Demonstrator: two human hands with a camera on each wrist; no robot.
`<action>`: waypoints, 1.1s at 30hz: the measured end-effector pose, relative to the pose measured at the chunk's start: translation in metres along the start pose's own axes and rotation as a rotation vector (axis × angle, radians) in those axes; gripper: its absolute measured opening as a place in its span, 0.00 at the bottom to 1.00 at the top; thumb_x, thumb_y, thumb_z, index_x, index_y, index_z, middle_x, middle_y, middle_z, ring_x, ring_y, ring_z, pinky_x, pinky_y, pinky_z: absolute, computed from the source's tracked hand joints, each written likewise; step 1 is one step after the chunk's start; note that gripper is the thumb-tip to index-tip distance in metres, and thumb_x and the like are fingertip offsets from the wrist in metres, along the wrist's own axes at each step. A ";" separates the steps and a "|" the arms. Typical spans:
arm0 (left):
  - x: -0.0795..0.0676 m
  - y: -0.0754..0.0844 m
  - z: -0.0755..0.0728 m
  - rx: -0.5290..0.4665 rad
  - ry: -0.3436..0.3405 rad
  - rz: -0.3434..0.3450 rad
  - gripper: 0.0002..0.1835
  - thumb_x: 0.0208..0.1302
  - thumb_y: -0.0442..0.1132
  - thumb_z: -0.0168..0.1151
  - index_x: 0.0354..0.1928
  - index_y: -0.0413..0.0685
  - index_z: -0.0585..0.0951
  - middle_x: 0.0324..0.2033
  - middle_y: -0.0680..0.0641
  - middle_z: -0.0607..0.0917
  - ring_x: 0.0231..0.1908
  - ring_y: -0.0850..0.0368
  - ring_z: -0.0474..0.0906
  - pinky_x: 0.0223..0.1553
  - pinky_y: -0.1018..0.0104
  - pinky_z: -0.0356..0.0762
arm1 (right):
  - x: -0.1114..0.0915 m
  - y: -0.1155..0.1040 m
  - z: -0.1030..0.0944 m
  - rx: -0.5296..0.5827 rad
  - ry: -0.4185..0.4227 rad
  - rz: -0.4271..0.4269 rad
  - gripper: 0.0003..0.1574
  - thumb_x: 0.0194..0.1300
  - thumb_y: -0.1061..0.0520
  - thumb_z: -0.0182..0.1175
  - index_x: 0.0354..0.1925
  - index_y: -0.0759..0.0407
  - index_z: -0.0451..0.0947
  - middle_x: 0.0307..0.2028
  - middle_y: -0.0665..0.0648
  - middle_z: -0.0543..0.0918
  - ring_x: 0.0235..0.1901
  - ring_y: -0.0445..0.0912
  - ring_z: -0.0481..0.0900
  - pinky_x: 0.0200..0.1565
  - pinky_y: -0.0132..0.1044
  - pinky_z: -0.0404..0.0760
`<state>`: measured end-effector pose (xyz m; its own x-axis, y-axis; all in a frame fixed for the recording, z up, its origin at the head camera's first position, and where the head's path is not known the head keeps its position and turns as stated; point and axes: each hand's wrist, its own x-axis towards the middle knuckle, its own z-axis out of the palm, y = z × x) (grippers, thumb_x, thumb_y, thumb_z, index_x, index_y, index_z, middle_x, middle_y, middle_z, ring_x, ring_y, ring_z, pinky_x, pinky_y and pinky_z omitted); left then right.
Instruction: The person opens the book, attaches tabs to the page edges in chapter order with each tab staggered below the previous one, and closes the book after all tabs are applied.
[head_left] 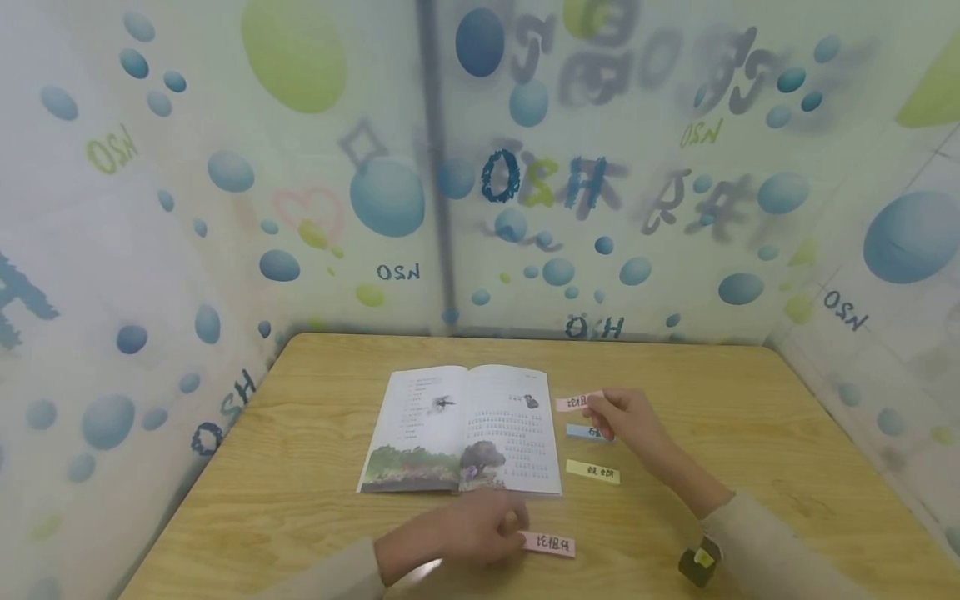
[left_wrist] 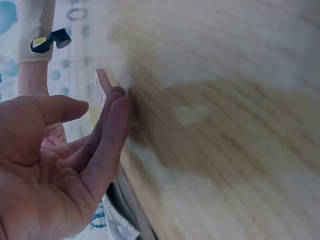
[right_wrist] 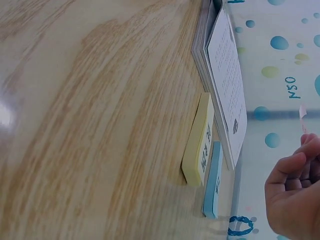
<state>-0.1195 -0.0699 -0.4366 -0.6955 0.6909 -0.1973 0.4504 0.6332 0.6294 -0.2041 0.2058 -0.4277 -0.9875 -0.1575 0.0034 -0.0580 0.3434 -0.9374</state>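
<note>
My right hand [head_left: 630, 421] pinches one end of a thin pink sticky note [head_left: 572, 402] with handwriting on it. In the right wrist view this hand [right_wrist: 295, 185] is raised above the table, the slip [right_wrist: 302, 112] sticking out past its fingertips. Lower down, the fingertips of my left hand [head_left: 483, 527] touch the left end of a pink sticky-note pad [head_left: 551, 544], also written on. The left wrist view has the left thumb [left_wrist: 65, 109] apart from the fingers, which rest against the edge of that pad [left_wrist: 102, 82].
An open book [head_left: 510, 425] with printed text and pictures lies left of the notes. A blue pad [head_left: 585, 432] and a yellow pad [head_left: 592, 472], both written on, lie between the hands on the wooden table [head_left: 315, 400]. Bubble-patterned walls [head_left: 337, 275] enclose the table's back and sides.
</note>
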 end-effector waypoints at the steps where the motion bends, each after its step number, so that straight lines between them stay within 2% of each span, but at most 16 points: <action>1: -0.001 -0.001 -0.001 0.001 -0.003 -0.009 0.11 0.68 0.42 0.66 0.50 0.49 0.84 0.26 0.60 0.78 0.27 0.67 0.75 0.33 0.71 0.77 | 0.000 0.001 0.000 -0.004 0.002 -0.002 0.21 0.77 0.53 0.56 0.35 0.70 0.79 0.22 0.59 0.76 0.23 0.46 0.71 0.28 0.34 0.73; 4: -0.002 -0.003 -0.003 0.003 -0.001 -0.010 0.12 0.69 0.42 0.65 0.52 0.49 0.84 0.25 0.60 0.78 0.26 0.67 0.75 0.31 0.71 0.76 | 0.000 0.002 0.000 -0.004 0.005 -0.005 0.20 0.77 0.53 0.56 0.33 0.69 0.79 0.21 0.59 0.75 0.23 0.47 0.71 0.28 0.34 0.74; 7: -0.003 -0.005 -0.005 0.024 0.026 0.018 0.11 0.70 0.42 0.65 0.51 0.49 0.84 0.23 0.61 0.78 0.24 0.68 0.74 0.29 0.72 0.75 | -0.001 0.004 0.000 0.006 0.010 0.000 0.20 0.77 0.54 0.56 0.33 0.70 0.79 0.20 0.57 0.74 0.23 0.47 0.71 0.29 0.34 0.74; 12: -0.001 -0.008 -0.016 0.052 0.107 0.032 0.10 0.70 0.41 0.63 0.51 0.50 0.84 0.27 0.61 0.80 0.24 0.68 0.74 0.26 0.72 0.76 | -0.002 0.004 -0.001 0.027 0.012 0.007 0.20 0.77 0.55 0.56 0.35 0.72 0.80 0.20 0.56 0.75 0.23 0.46 0.71 0.29 0.33 0.73; 14: 0.000 -0.009 -0.023 0.077 0.146 0.026 0.12 0.70 0.40 0.63 0.52 0.50 0.84 0.31 0.60 0.81 0.28 0.68 0.76 0.30 0.71 0.77 | -0.003 0.004 -0.001 0.026 0.013 0.003 0.20 0.77 0.55 0.56 0.35 0.72 0.80 0.20 0.56 0.75 0.23 0.45 0.71 0.28 0.33 0.73; 17: 0.000 -0.012 -0.034 0.163 0.188 0.005 0.15 0.70 0.41 0.63 0.55 0.49 0.83 0.42 0.55 0.83 0.40 0.62 0.78 0.44 0.63 0.79 | -0.002 0.006 -0.002 0.022 0.012 0.001 0.21 0.77 0.55 0.56 0.36 0.73 0.80 0.20 0.56 0.75 0.23 0.45 0.71 0.28 0.33 0.73; 20: -0.004 -0.016 -0.042 0.262 0.164 -0.057 0.19 0.70 0.45 0.63 0.60 0.53 0.82 0.54 0.50 0.81 0.52 0.52 0.76 0.54 0.52 0.77 | 0.000 0.009 -0.002 0.021 0.013 0.016 0.21 0.77 0.54 0.56 0.36 0.72 0.80 0.21 0.57 0.76 0.23 0.46 0.71 0.29 0.33 0.74; 24: -0.008 -0.019 -0.048 0.347 0.114 -0.073 0.21 0.70 0.46 0.64 0.63 0.57 0.82 0.63 0.47 0.78 0.65 0.44 0.70 0.67 0.42 0.63 | 0.004 0.012 -0.002 -0.003 0.009 0.028 0.21 0.78 0.53 0.55 0.37 0.70 0.80 0.23 0.61 0.77 0.24 0.46 0.72 0.29 0.33 0.74; 27: -0.010 -0.018 -0.051 0.339 0.097 -0.053 0.20 0.70 0.43 0.63 0.63 0.55 0.82 0.64 0.46 0.78 0.70 0.45 0.64 0.72 0.43 0.49 | 0.008 0.013 -0.002 -0.025 -0.001 0.028 0.22 0.78 0.52 0.55 0.36 0.70 0.80 0.24 0.62 0.77 0.24 0.46 0.71 0.29 0.34 0.74; 33: -0.011 -0.014 -0.052 0.350 0.100 -0.054 0.21 0.68 0.42 0.64 0.62 0.56 0.82 0.63 0.47 0.79 0.70 0.45 0.64 0.72 0.43 0.50 | 0.019 0.014 0.002 -0.044 -0.009 0.044 0.21 0.77 0.53 0.55 0.35 0.69 0.81 0.21 0.56 0.76 0.23 0.46 0.70 0.28 0.34 0.72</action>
<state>-0.1474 -0.1049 -0.4043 -0.7670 0.6267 -0.1379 0.5639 0.7608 0.3213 -0.2235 0.2060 -0.4412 -0.9879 -0.1493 -0.0411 -0.0208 0.3908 -0.9202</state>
